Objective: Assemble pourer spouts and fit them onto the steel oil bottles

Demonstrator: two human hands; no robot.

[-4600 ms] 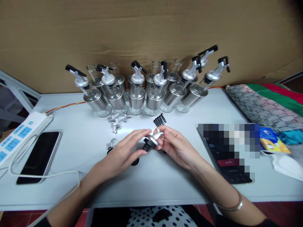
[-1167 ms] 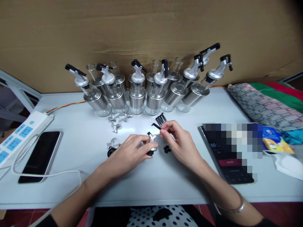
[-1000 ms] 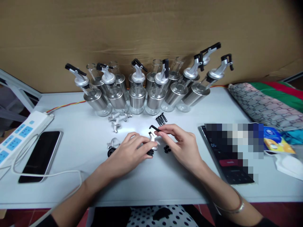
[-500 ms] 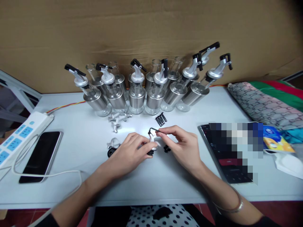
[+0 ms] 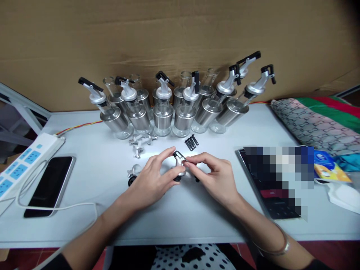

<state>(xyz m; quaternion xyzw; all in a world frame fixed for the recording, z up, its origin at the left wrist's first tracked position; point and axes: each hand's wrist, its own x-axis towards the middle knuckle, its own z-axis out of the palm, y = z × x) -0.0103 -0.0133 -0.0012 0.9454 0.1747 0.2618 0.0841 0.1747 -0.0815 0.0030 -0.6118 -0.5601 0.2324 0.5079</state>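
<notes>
My left hand [image 5: 150, 178] holds a silver bottle pourer [image 5: 179, 162] with a black ribbed stopper at its base; the thumb lies across its body and the index finger reaches up beside its tip. A black lever [image 5: 178, 153] sits over the pourer's top. My right hand [image 5: 218, 172] pinches the lever's lower end between thumb and index finger. Left of my left hand lies another silver pourer part [image 5: 135, 170] with a black piece. Several loose silver pourer tops [image 5: 140, 141] lie behind, and a row of black levers [image 5: 191, 142] lies beyond my fingers.
Glass-and-steel bottles [image 5: 163, 116], several with pourers, stand along the cardboard backdrop [image 5: 168, 33]. A phone [image 5: 49, 187], power strip [image 5: 21, 168] and white cable are at left. At right lie a dark tablet-like device [image 5: 261, 187], a yellow-blue packet [image 5: 327, 165] and patterned fabric [image 5: 303, 120].
The lever has tipped down against the pourer, and my right hand has come slightly lower with it. My left index finger has lifted towards the pourer's tip.
</notes>
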